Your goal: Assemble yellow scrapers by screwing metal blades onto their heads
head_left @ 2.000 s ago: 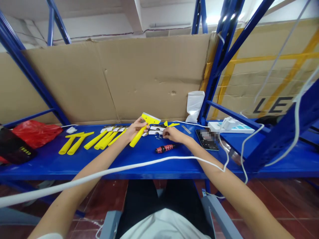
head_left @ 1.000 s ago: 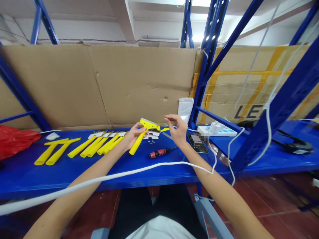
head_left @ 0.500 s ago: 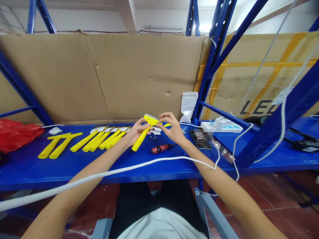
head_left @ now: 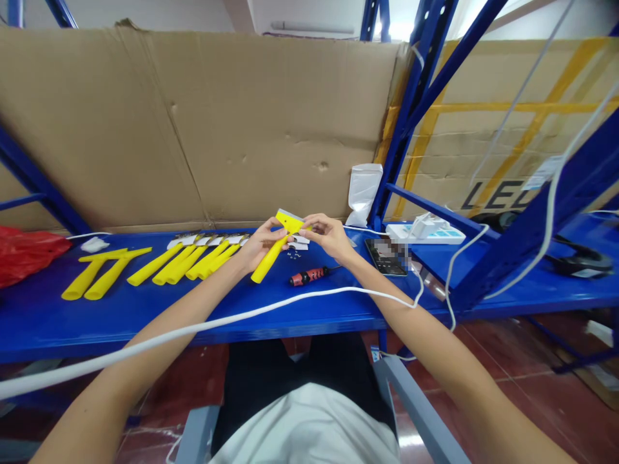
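A yellow scraper [head_left: 291, 223] with a metal blade along its head is held up over the blue shelf, its hollow handle slanting down toward me. My left hand [head_left: 261, 243] is closed around the neck of the scraper. With thumb and fingers, my right hand [head_left: 329, 234] pinches at the right end of the head; any small part between those fingertips is hidden. Below the hands lie several tiny screws [head_left: 293, 255]. A red and black screwdriver [head_left: 308, 276] rests nearer to me, its shaft pointing right.
Several yellow scrapers [head_left: 180, 262] lie left of my hands, beside two yellow handles [head_left: 99, 274]. A red plastic bag [head_left: 29, 256] sits far left. To the right are a phone [head_left: 385, 258] and a power strip [head_left: 447, 233]. A white cable [head_left: 290, 304] crosses before my forearms.
My view has tilted down slightly, so things sit higher in the picture. My right fingers have closed in on the right end of the scraper's head. The left hand keeps its hold.
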Demonstrator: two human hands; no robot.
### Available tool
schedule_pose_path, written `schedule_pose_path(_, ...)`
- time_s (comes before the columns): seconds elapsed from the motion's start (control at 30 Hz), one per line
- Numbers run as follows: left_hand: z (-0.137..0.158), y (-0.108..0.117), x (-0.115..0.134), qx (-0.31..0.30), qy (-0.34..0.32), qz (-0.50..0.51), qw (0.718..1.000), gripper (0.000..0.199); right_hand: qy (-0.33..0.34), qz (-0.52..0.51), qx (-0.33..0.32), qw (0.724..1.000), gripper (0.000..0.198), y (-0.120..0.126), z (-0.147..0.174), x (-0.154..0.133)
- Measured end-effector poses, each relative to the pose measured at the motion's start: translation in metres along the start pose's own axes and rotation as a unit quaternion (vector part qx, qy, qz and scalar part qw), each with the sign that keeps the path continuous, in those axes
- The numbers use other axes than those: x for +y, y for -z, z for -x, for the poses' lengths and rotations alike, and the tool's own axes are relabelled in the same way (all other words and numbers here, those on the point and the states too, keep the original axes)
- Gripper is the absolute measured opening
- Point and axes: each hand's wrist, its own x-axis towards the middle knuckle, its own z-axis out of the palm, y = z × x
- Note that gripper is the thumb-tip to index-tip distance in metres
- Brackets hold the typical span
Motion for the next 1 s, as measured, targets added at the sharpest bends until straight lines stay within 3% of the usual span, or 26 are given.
schedule_pose_path(0.37, 0.0, -0.002, -0.004, 0.007, -0.005, -0.008, 1.0, 0.037, -0.09, -0.069, 0.025, 0.993, 0.044, -0.004, 0.003, -0.005)
schedule_pose_path(1.0, 0.0, -0.007, -0.005, 0.011, -0.013, -0.019, 1.0, 0.04, -0.119, -0.104, 0.047, 0.986, 0.046, -0.005, 0.003, -0.007)
